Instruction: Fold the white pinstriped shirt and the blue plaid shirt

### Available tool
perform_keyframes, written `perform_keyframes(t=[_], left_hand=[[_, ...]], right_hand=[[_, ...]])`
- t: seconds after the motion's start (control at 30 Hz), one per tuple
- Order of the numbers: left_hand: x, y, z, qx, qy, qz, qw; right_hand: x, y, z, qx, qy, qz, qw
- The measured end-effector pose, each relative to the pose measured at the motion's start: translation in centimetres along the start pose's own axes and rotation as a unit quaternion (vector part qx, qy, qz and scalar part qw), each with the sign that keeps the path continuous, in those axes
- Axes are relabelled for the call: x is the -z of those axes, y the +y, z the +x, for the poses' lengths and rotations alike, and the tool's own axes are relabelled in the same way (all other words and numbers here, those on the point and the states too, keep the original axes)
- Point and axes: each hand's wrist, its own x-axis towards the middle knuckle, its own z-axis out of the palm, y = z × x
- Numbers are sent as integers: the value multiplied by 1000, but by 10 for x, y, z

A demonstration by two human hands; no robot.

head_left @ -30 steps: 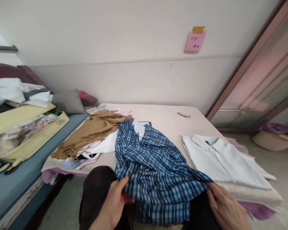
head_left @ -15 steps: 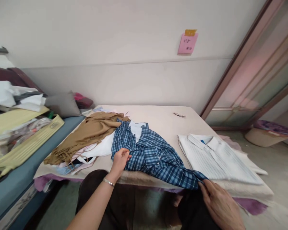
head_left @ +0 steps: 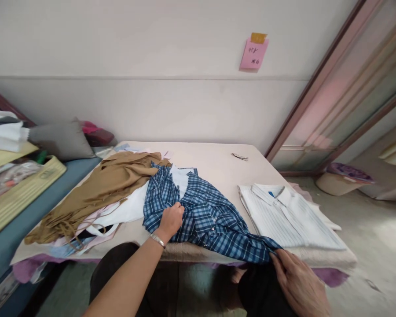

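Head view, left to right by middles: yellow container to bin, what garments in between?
Yellow container → brown garment → blue plaid shirt → white striped shirt → beige bin

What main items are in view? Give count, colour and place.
Plaid shirt: one, blue, front middle
Brown garment: one, brown, left of it
Striped shirt: one, white, right of it
Cover: one, cream, beneath the shirts
Spectacle-like item: one, dark, back right
Note: one, pink, on the wall
Cushion: one, grey, back left
Carrier: one, yellow, far left
Bin: one, beige, right floor
Bracelet: one, silver, left wrist
Knees: two, dark-clad, front
Left hand: one, bare, on plaid shirt
Right hand: one, bare, gripping plaid shirt
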Motion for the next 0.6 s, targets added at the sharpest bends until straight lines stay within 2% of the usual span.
perform_keyframes(t=[0.13,0.27,0.6], left_hand=[[-4,-1,-1,-2,-4,21,1000],[-4,-1,1,10,12,-1,1000],[5,-9,6,45,54,-196,978]], right_hand=[[-1,-1,3,-3,1,-6,1000],[-1,-2,4,2,12,-6,1000],[3,-4,2,-12,-7,3,1000]])
